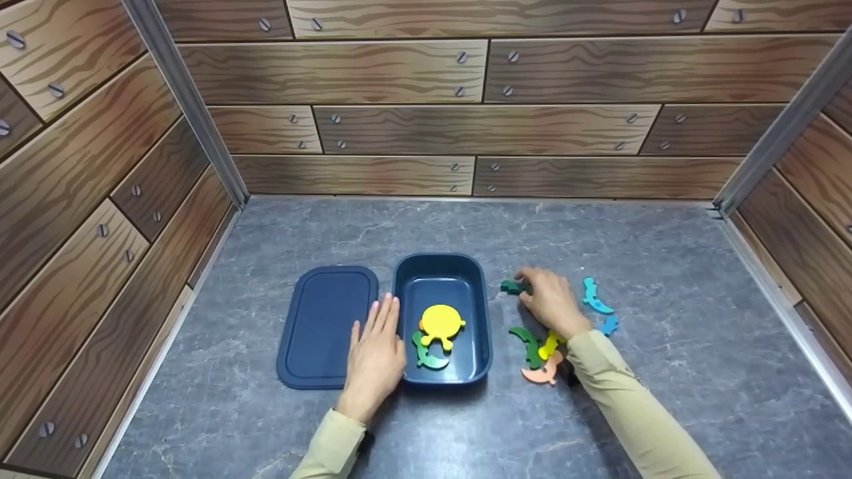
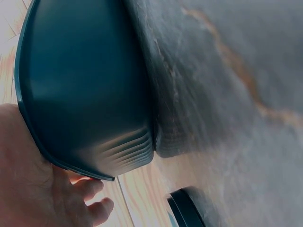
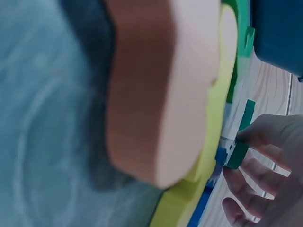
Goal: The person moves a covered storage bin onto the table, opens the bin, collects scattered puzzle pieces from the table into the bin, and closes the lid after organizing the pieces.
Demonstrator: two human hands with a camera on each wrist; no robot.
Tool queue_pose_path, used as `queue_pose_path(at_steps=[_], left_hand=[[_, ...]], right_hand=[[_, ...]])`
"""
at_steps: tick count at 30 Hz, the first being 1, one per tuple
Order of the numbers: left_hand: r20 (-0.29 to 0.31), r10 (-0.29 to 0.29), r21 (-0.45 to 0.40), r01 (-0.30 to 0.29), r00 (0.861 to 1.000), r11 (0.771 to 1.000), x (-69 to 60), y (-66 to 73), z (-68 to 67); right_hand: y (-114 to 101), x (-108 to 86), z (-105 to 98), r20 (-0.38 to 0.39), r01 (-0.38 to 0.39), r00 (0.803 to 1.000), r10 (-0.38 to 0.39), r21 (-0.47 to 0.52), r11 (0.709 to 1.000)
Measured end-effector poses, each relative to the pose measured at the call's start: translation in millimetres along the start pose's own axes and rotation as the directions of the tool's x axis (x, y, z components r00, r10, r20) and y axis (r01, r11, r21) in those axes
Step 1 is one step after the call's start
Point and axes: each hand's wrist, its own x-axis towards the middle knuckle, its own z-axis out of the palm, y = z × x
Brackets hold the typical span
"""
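My left hand (image 1: 377, 356) rests with straight fingers against the left wall of the dark blue box (image 1: 485, 332); the left wrist view shows that hand (image 2: 33, 179) at the rim of the box (image 2: 85, 85). Inside the box lie a yellow piece (image 1: 440, 322) and a green piece (image 1: 431, 361), with a bit of orange beneath the yellow. My right hand (image 1: 551, 299) pinches a dark green piece (image 1: 511, 287) right of the box. The right wrist view has the thumb and fingers of this hand (image 3: 270, 165) around the dark green piece (image 3: 238, 153).
A dark blue lid (image 1: 326, 326) lies left of the box. Near my right forearm are a green piece (image 1: 529, 347), a yellow piece (image 1: 548, 346) and a peach piece (image 1: 542, 371). Two blue pieces (image 1: 594, 297) lie farther right. Wood-patterned walls (image 1: 399, 73) surround the grey surface (image 1: 319, 226).
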Motion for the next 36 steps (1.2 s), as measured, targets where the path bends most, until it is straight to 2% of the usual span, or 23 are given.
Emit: queue_pose_path(at_steps=[13, 22, 36], left_hand=[[-0.016, 0.008, -0.005, -0.009, 1.000, 1.000, -1.5, -0.8, 0.9], [0.010, -0.002, 0.003, 0.002, 1.000, 1.000, -0.5, 0.0, 0.2], [-0.002, 0.006, -0.019, -0.006, 1.000, 1.000, -1.3, 0.2, -0.5]], right_hand=[[-13, -7.2, -6, -0.087, 0.018, 0.996, -0.013, 0.057, 0.998], [-26, -13.9, -18, -0.139, 0.061, 0.989, -0.050, 0.073, 0.995], [-50, -22.0, -34, -0.238, 0.172, 0.959, -0.154, 0.055, 0.984]])
